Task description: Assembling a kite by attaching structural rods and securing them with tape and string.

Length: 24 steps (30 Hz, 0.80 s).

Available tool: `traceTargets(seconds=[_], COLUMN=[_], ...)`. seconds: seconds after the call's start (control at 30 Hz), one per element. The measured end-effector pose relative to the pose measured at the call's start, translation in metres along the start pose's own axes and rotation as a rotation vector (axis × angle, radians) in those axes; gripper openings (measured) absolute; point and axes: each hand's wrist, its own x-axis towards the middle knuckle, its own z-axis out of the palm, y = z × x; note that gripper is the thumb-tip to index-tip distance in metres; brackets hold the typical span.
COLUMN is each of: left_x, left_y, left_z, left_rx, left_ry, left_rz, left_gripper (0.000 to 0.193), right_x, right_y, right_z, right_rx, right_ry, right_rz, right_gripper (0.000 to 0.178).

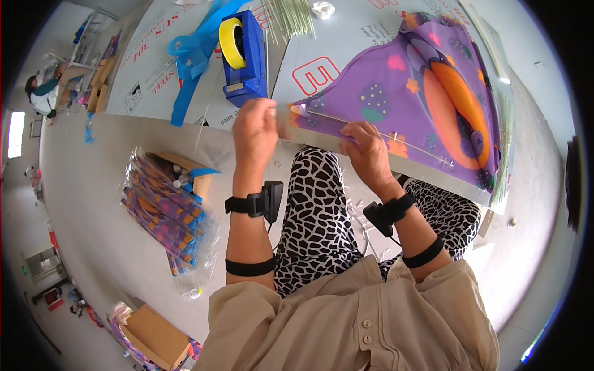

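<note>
Starting from my left, my left hand [253,133] is just below the blue tape dispenser [252,71] with its yellow roll [232,44]; its fingers are curled in narrow, but they are blurred and I cannot tell whether they hold anything. If I am fastening here, I'd want a short, flat piece of tape, laid without wrinkles and kept off my fingertips. At the pointed left corner of the purple cloth, I should keep the fabric smooth and the end of the thin rod [362,125] lined up with it. Further right, my right hand [369,154] is bent, fingers close together at the cloth's near edge by the rod; whether they pinch it or only press, I cannot tell. A light, steady hold there should keep the rod from rolling.

As for where things lie, the corner is just right of my left hand, the rod slants from there past my right fingertips, and the purple cloth [374,77] spreads over the table [148,93], beyond and to the right of my right hand, bunched at its orange part.
</note>
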Motion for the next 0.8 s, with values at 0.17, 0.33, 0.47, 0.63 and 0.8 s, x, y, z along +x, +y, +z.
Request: traceTargets(seconds=[0.17, 0.33, 0.47, 0.63, 0.8], left_x=[0.010, 0.029, 0.030, 0.026, 0.016], left_y=[-0.012, -0.002, -0.016, -0.010, -0.003], left_z=[0.030, 0.039, 0.041, 0.043, 0.048], left_rx=[0.157, 0.169, 0.184, 0.260, 0.414], left_ry=[-0.237, -0.408, -0.416, -0.416, -0.389], left_rz=[-0.238, -0.435, -0.421, -0.362, -0.171], left_gripper=[0.019, 0.016, 0.014, 0.016, 0.017], right_x=[-0.009, 0.006, 0.026, 0.045, 0.051], right_y=[-0.002, 0.004, 0.003, -0.001, 0.002], right_z=[0.002, 0.004, 0.013, 0.021, 0.028], right_rx=[-0.110, -0.112, -0.151, -0.369, -0.412], right_ry=[0.029, 0.009, -0.063, -0.136, -0.119], right_rz=[-0.083, -0.129, -0.017, 0.209, 0.265], right_gripper=[0.018, 0.015, 0.015, 0.027, 0.034])
